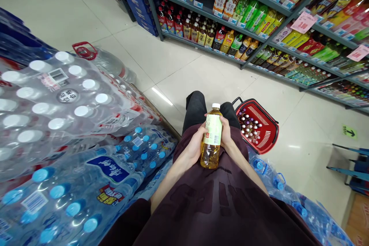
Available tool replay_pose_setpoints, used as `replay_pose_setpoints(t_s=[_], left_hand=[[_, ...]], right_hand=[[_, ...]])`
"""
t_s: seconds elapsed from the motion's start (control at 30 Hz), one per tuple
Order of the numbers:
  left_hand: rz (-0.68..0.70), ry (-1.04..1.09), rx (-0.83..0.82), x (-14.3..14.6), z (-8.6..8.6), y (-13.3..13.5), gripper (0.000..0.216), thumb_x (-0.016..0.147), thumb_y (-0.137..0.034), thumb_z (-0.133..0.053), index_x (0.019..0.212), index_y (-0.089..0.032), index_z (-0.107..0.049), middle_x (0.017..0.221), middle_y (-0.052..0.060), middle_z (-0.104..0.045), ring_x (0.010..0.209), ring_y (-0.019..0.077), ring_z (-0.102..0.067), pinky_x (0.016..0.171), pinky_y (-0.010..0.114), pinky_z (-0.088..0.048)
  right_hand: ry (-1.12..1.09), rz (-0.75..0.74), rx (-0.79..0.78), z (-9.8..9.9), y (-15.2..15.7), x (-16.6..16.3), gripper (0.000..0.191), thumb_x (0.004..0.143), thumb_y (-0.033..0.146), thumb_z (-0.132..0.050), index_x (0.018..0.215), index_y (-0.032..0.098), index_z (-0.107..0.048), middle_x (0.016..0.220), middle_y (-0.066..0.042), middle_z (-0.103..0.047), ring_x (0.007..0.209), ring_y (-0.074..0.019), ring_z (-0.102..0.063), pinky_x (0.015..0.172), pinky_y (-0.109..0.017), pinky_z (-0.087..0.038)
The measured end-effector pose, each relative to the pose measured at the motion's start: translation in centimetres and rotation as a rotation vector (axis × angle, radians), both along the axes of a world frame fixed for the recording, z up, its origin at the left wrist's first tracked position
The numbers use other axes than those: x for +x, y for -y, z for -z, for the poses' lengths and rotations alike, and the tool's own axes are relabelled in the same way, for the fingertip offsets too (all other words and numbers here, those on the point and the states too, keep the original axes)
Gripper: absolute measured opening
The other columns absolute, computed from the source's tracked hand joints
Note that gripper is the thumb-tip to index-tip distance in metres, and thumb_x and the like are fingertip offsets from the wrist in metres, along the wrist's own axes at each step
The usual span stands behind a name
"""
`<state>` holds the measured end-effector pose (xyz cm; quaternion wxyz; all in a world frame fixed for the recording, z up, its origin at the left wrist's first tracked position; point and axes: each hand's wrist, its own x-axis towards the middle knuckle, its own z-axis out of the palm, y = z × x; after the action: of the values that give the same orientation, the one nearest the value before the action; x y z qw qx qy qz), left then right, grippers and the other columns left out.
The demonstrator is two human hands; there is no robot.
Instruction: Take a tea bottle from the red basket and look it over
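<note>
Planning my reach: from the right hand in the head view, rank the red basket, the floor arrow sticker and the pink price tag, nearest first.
1. red basket, on the floor just beside the right hand.
2. floor arrow sticker, farther right.
3. pink price tag, up on the shelf.

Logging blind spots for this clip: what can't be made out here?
Head view only:
- Amber plastic drink bottle: label print too small to read.
- Left hand and right hand: fingertips hidden behind the bottle.
- Red plastic shopping basket: near side hidden by the knee; bottles inside too small to identify.
</note>
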<state>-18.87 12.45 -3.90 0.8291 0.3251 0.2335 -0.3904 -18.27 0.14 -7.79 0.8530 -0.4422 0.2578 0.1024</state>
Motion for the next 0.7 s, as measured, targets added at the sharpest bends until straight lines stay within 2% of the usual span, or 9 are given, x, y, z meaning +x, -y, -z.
replay_pose_setpoints(t_s=[0.27, 0.5, 0.7], left_hand=[[0.019, -0.058, 0.016, -0.30, 0.88, 0.13, 0.046, 0.078, -0.029, -0.074, 0.122, -0.018, -0.069, 0.101, 0.006, -0.081, 0.098, 0.0265, -0.074, 0.089, 0.035, -0.057], [0.009, -0.032, 0.012, -0.38, 0.65, 0.19, 0.045, 0.072, -0.031, -0.080, 0.114, -0.018, -0.071, 0.099, 0.006, -0.081, 0.099, 0.0271, -0.074, 0.089, 0.034, -0.056], [-0.008, -0.064, 0.027, -0.27, 0.72, 0.06, 0.045, 0.074, -0.030, -0.077, 0.116, -0.018, -0.070, 0.098, 0.005, -0.081, 0.098, 0.0262, -0.074, 0.089, 0.034, -0.056]], right_hand=[[0.053, -0.062, 0.065, 0.01, -0.08, -0.08, 0.057, 0.077, 0.066, -0.065, 0.107, 0.018, -0.073, 0.075, -0.005, -0.077, 0.078, -0.0269, -0.074, 0.068, -0.036, -0.063], [0.014, -0.022, 0.116, 0.02, -0.03, 0.28, 0.063, 0.083, 0.076, -0.052, 0.099, 0.018, -0.073, 0.072, -0.006, -0.075, 0.082, -0.0293, -0.076, 0.072, -0.041, -0.064], [0.029, -0.031, 0.099, -0.07, -0.01, 0.27, 0.062, 0.080, 0.079, -0.053, 0.091, 0.021, -0.071, 0.071, -0.007, -0.074, 0.084, -0.0305, -0.076, 0.073, -0.042, -0.065]])
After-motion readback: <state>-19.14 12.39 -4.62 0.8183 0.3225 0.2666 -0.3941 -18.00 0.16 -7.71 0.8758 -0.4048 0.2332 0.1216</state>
